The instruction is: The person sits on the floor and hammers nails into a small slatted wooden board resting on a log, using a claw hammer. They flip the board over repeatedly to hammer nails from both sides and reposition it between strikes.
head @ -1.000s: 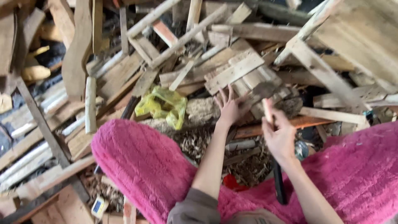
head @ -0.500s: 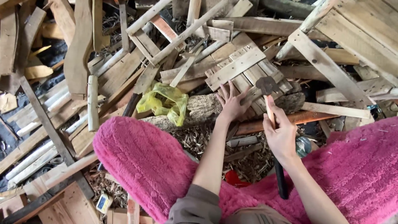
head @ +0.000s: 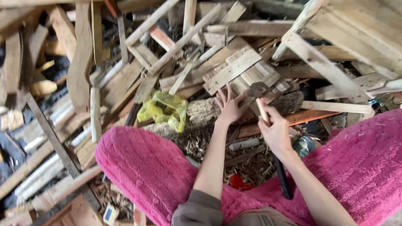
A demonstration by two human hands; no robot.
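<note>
My left hand (head: 230, 105) lies flat with spread fingers on a small slatted wood panel (head: 243, 72) that rests on a rough log (head: 203, 112). My right hand (head: 275, 132) grips the wooden handle of a hammer (head: 263, 109). The hammer's dark metal head (head: 256, 89) sits against the slats just right of my left fingers. The black end of the handle (head: 283, 180) sticks out below my wrist. My knees, in fuzzy pink trousers (head: 146, 167), fill the lower part of the view.
Scrap boards, sticks and planks are heaped all around. A crumpled yellow plastic bag (head: 165, 108) lies left of the log. Wood shavings (head: 197, 144) cover the ground between my knees. An orange-painted plank (head: 301, 118) runs under my right hand. A pallet-like frame (head: 351, 33) stands at the upper right.
The hammer head has come down and leftward, from raised above the slats to against them by my left fingers. My left hand stayed pressed on the panel.
</note>
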